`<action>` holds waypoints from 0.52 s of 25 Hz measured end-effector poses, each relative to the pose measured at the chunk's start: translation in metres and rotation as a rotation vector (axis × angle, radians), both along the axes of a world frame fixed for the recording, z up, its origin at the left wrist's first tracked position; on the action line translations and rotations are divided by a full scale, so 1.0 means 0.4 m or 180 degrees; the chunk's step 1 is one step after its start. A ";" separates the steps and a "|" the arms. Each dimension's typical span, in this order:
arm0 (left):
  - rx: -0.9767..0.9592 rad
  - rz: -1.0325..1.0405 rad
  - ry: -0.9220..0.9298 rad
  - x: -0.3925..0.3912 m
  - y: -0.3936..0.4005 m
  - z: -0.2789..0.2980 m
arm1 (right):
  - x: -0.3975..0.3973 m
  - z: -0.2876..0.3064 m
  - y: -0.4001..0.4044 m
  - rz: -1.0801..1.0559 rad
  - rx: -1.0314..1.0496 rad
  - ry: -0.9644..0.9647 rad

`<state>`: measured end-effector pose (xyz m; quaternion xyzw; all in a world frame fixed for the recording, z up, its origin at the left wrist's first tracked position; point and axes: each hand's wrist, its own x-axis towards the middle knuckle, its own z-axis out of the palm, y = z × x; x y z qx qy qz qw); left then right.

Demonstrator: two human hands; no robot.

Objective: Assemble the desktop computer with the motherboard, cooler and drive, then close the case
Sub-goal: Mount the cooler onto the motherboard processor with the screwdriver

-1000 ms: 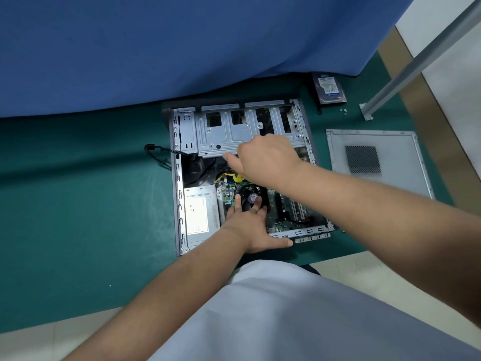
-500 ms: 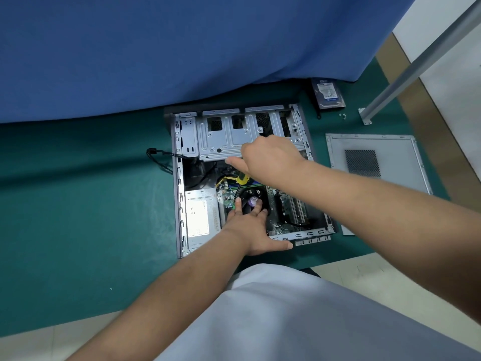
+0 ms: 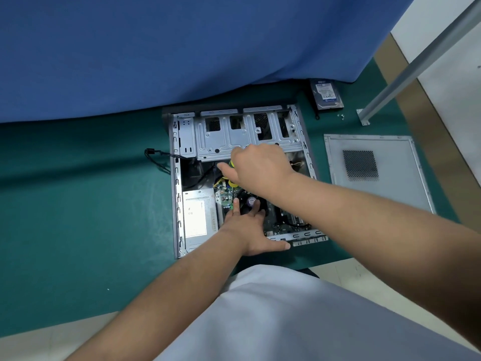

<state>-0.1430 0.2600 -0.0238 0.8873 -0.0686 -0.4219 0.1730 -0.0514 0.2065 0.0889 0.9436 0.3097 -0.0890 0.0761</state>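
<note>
The round black cooler fan (image 3: 250, 203) sits on the green motherboard (image 3: 226, 199) inside the open grey metal computer case (image 3: 177, 204), which lies flat on the green-topped desk (image 3: 78, 217). The left hand (image 3: 251, 227) is nearest to it: flat fingers (image 3: 236, 207) rest on the fan's near edge at 6 o'clock, thumb splayed along the case's near rim. At the fan's 12 o'clock the right hand (image 3: 260, 165) curls round a yellow-handled tool (image 3: 232, 182), probably a screwdriver, its shaft hidden, seemingly pointing down at the fan's far left corner. Judged from this, the cooler is being fastened. The case also holds a silver power supply box (image 3: 199, 217) at 9 o'clock. The far silver drive cage (image 3: 234, 136) looks empty; the blue-labelled hard drive (image 3: 326, 93) lies outside at 1 o'clock, the grey vented side panel (image 3: 374, 168) at 3 o'clock.
</note>
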 end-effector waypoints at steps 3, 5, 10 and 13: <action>-0.0001 0.0013 -0.0023 -0.002 0.000 0.001 | 0.034 0.008 -0.010 0.0271 0.0298 0.0679; 0.0022 0.0013 -0.0023 -0.003 -0.003 0.002 | 0.060 0.035 -0.024 0.0743 0.0376 0.1093; 0.0016 0.0012 0.0004 -0.003 -0.003 -0.002 | 0.035 0.033 -0.029 0.0564 0.0243 0.0849; -0.0014 0.0032 0.0006 -0.004 -0.001 -0.003 | 0.007 0.014 -0.011 -0.0102 -0.0110 0.0202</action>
